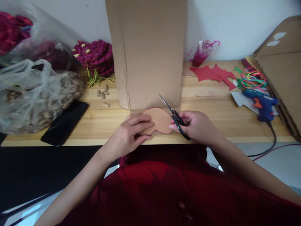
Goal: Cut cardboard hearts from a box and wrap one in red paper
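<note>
A tan rounded cardboard cutout (161,117) with a dark red edge and a notch at its lower side lies near the table's front edge. My left hand (134,131) holds its left part, fingers over the top and thumb by the lower edge. Black-handled scissors (175,116) are in my right hand (196,127), which is closed around the handles. Their blades point up and left, above the cutout's upper right. The thumb and finger of my right hand are also close to the cutout's right edge; whether they touch it I cannot tell.
A large cardboard sheet (150,56) leans on the wall behind. Left are a bag of peanuts (42,97), loose peanuts (102,94), a phone (64,124) and a purple bumpy craft piece (100,58). Right are red cut shapes (213,73), a cup (201,55) and a blue glue gun (264,105).
</note>
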